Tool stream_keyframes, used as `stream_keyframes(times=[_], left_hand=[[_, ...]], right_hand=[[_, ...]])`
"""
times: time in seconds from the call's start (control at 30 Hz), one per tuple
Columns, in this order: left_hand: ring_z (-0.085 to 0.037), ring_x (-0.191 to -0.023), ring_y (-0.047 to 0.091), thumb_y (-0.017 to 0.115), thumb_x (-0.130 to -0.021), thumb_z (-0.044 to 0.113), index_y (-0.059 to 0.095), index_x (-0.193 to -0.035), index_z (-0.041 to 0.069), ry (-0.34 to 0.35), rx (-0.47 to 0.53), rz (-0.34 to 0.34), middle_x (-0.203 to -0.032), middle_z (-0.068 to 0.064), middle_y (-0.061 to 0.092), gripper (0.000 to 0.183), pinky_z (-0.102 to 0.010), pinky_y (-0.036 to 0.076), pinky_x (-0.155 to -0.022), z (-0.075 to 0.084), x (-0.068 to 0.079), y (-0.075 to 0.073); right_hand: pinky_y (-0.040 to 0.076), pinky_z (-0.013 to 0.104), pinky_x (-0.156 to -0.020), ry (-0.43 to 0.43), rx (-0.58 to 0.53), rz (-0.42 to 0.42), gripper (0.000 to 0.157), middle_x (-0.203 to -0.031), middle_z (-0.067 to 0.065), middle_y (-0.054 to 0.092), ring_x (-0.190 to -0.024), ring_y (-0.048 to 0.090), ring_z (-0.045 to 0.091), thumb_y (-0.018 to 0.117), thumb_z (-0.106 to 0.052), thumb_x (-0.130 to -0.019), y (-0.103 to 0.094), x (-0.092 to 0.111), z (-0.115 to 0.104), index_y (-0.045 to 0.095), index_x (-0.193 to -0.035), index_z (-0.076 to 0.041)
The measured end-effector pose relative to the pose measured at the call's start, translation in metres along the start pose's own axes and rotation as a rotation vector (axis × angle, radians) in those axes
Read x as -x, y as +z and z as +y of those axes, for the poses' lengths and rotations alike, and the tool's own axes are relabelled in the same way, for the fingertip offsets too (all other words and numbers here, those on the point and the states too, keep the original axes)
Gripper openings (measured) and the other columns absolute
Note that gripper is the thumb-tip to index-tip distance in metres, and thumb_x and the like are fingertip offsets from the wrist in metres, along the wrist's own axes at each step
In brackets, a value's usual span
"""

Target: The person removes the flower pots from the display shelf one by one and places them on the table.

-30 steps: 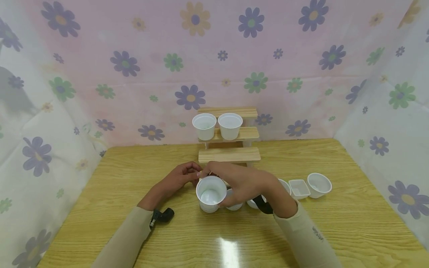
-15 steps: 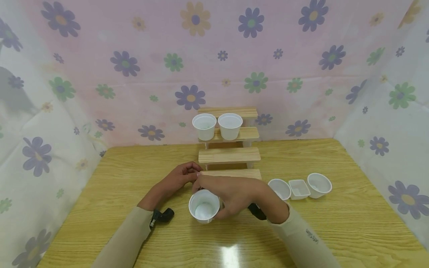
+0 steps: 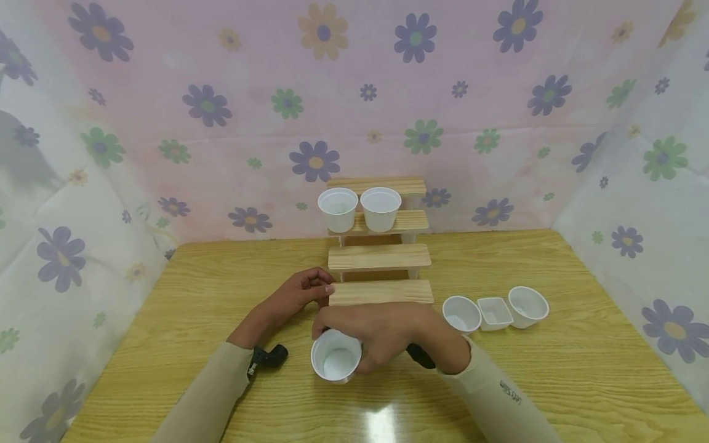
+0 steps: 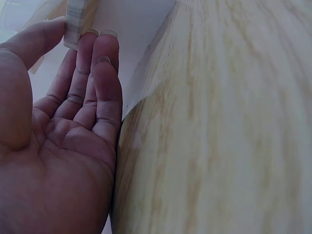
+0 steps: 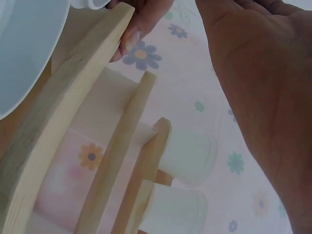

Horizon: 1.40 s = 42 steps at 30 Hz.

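Observation:
My left hand (image 3: 301, 292) holds the left end of the lowest plank of a stepped wooden stand (image 3: 379, 256). In the left wrist view its thumb and fingertips (image 4: 108, 46) meet at the plank's end. My right hand (image 3: 382, 335) grips a white plastic cup (image 3: 336, 355) by its right side and rim, in front of the stand. The cup's mouth faces up, and its inside looks bare. Two similar white cups, a left one (image 3: 338, 210) and a right one (image 3: 380, 209), stand on the stand's upper part. My right hand hides part of the table behind it.
Right of the stand, a round white bowl (image 3: 461, 314), a square white bowl (image 3: 495, 313) and a larger round one (image 3: 527, 306) stand in a row on the wooden table (image 3: 221, 264). A flowered cloth (image 3: 249, 92) hangs behind the table.
My right hand has carried the cup toward me and slightly left, bringing the lowest plank into view. The left hand has stayed at the plank's end.

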<state>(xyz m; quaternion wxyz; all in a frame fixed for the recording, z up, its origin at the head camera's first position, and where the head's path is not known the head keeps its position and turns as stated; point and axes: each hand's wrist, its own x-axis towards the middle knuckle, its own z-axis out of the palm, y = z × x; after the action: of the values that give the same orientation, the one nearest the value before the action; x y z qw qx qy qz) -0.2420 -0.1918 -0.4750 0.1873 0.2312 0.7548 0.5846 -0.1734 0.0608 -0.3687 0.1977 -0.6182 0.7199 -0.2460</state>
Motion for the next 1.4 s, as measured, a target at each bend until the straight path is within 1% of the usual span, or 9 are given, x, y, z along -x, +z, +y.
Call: stream_keyframes(times=[0.13,0.27,0.47,0.57,0.7,0.83,1.03,1.27,1.4], left_hand=[[-0.027,-0.088,0.068,0.062,-0.110,0.025,0.062,-0.127,0.005,-0.004,0.005,0.001,-0.093,-0.013,0.068,0.026,-0.040,0.057,-0.087,0.002,0.001,0.000],[-0.026,-0.089,0.066,0.062,-0.110,0.025,0.062,-0.127,0.004,-0.002,0.002,0.008,-0.098,-0.013,0.066,0.027,-0.038,0.057,-0.086,0.004,0.001,0.001],[-0.026,-0.091,0.066,0.062,-0.110,0.024,0.063,-0.127,0.004,-0.004,-0.003,0.011,-0.103,-0.012,0.066,0.026,-0.038,0.057,-0.087,0.002,0.000,0.000],[-0.026,-0.093,0.066,0.063,-0.109,0.025,0.064,-0.126,0.005,-0.006,-0.002,0.016,-0.104,-0.011,0.067,0.026,-0.038,0.057,-0.087,0.002,-0.001,0.001],[-0.026,-0.093,0.066,0.064,-0.109,0.026,0.064,-0.126,0.006,0.002,0.000,0.015,-0.103,-0.009,0.067,0.026,-0.038,0.057,-0.087,0.002,-0.001,0.001],[-0.026,-0.092,0.066,0.064,-0.109,0.025,0.064,-0.126,0.005,0.009,0.002,0.015,-0.102,-0.009,0.067,0.026,-0.037,0.057,-0.086,0.000,-0.001,0.000],[-0.027,-0.092,0.064,0.062,-0.110,0.024,0.063,-0.127,0.003,0.011,0.011,0.007,-0.103,-0.010,0.066,0.027,-0.037,0.056,-0.086,-0.001,-0.001,0.000],[-0.028,-0.090,0.065,0.062,-0.110,0.023,0.063,-0.126,0.003,0.013,0.007,0.005,-0.101,-0.010,0.066,0.026,-0.037,0.056,-0.085,-0.001,0.000,0.000],[-0.028,-0.090,0.064,0.063,-0.110,0.024,0.064,-0.126,0.005,0.012,0.001,0.009,-0.100,-0.009,0.066,0.025,-0.037,0.056,-0.085,-0.001,0.000,0.000]], right_hand=[[0.039,0.025,-0.115,-0.056,0.009,-0.018,0.072,-0.140,0.004,0.057,-0.130,0.053,0.011,0.089,-0.015,-0.087,0.002,-0.003,0.003,0.047,-0.145,-0.005],[0.039,0.023,-0.113,-0.068,0.050,-0.039,0.068,-0.137,0.002,0.058,-0.128,0.054,0.010,0.089,-0.014,-0.085,0.005,-0.005,0.005,0.053,-0.142,-0.007],[0.040,0.021,-0.110,0.004,0.091,-0.072,0.072,-0.138,-0.001,0.054,-0.128,0.050,0.010,0.090,-0.009,-0.081,0.008,-0.006,0.005,0.052,-0.143,-0.014],[0.040,0.020,-0.110,0.032,0.105,-0.081,0.073,-0.140,-0.001,0.053,-0.130,0.049,0.011,0.089,-0.005,-0.081,0.010,-0.006,0.004,0.052,-0.144,-0.015],[0.038,0.020,-0.112,0.036,0.137,-0.087,0.073,-0.140,0.000,0.054,-0.131,0.048,0.012,0.088,-0.003,-0.081,0.012,-0.008,0.003,0.052,-0.144,-0.013],[0.037,0.019,-0.113,0.028,0.141,-0.099,0.073,-0.138,0.000,0.055,-0.130,0.048,0.011,0.087,0.001,-0.079,0.015,-0.010,0.005,0.053,-0.142,-0.011],[0.038,0.018,-0.110,0.039,0.158,-0.119,0.073,-0.137,0.001,0.055,-0.128,0.050,0.010,0.087,0.003,-0.075,0.019,-0.011,0.006,0.054,-0.139,-0.012],[0.039,0.017,-0.108,0.054,0.212,-0.134,0.073,-0.137,0.001,0.053,-0.126,0.050,0.009,0.089,0.000,-0.076,0.022,-0.014,0.005,0.053,-0.139,-0.012],[0.041,0.019,-0.107,0.085,0.207,-0.131,0.069,-0.138,0.000,0.052,-0.126,0.050,0.009,0.091,-0.012,-0.082,0.024,-0.014,0.004,0.053,-0.140,-0.014]])
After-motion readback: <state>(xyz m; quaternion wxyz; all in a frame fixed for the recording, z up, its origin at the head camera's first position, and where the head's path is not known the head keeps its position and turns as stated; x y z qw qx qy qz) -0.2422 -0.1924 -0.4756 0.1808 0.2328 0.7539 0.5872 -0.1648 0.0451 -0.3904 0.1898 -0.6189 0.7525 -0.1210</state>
